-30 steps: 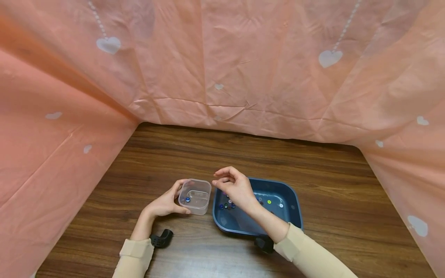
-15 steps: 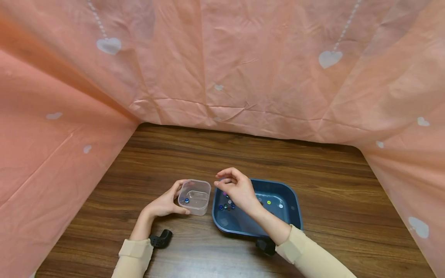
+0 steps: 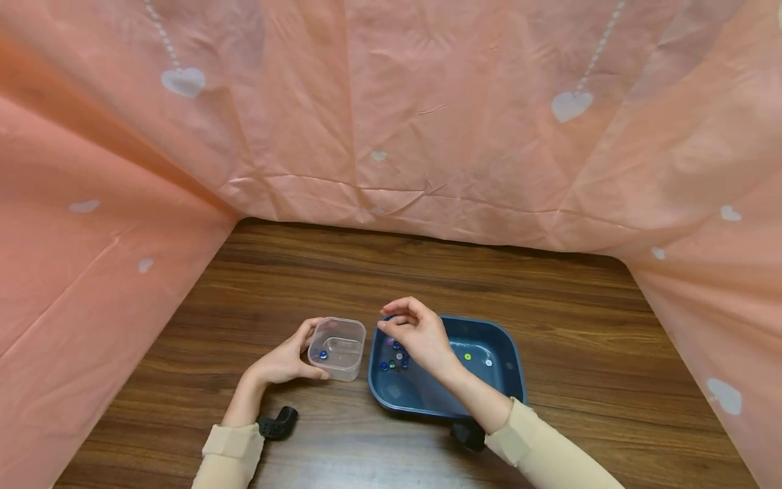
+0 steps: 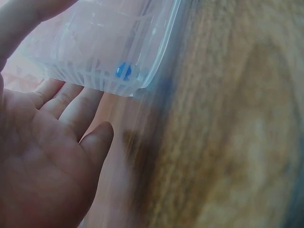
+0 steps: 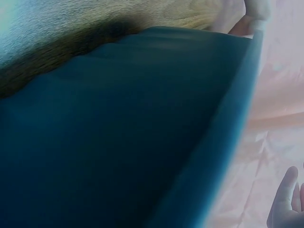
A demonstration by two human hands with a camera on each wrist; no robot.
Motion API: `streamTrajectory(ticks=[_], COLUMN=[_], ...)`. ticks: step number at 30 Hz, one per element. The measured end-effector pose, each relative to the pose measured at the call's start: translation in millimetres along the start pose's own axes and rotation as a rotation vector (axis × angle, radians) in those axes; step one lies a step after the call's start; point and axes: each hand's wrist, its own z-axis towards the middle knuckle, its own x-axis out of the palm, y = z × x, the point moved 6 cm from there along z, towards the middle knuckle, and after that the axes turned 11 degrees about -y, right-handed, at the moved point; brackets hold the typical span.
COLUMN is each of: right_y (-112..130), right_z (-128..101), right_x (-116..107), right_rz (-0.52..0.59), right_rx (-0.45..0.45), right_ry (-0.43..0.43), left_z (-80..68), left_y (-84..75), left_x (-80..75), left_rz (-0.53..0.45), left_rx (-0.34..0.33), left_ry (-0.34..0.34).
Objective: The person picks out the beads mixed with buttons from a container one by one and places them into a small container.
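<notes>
My left hand [image 3: 286,358] grips a clear plastic container [image 3: 348,372] on the table, fingers round its far left side and thumb at the near side. One small shiny blue bead-like piece [image 4: 124,71] lies inside the container. Over the left part of a dark blue basin [image 3: 421,406] hovers my right hand [image 3: 424,339], its fingers loosely bent and thumb apart from the index finger. Nothing shows between those fingertips. Several small round pieces, some blue, lie in the basin below it; a yellow piece [image 3: 468,356] and a white piece [image 3: 489,363] sit farther right. The hand hides some of the basin floor.
The container stands just left of the basin on a wood-grain table [image 3: 293,265]. A pink curtain [image 3: 476,149] with heart prints surrounds the table at the back and sides. Black wrist devices are worn on both arms, the right one close to the basin's near edge.
My right hand has drifted slightly right, away from the container and farther over the basin. The left hand keeps its grip on the container. The whole head view has shifted a little.
</notes>
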Motion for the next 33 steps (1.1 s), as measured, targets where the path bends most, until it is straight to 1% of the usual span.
streamTrajectory(ticks=[8, 15, 33], right_y=[0, -5, -13], right_z=[-2, -2, -5], right_x=[-3, -7, -15], right_rz=[-0.014, -0.011, -0.027], right_rx=[0.016, 0.031, 0.063], right_ry=[-0.009, -0.016, -0.038], left_z=[0.1, 0.1, -0.4], left_y=[-0.1, -0.2, 0.8], left_x=[-0.3, 0.3, -0.1], left_rz=[0.008, 0.001, 0.012], left_rx=[0.016, -0.001, 0.012], left_ry=[0.004, 0.005, 0.002])
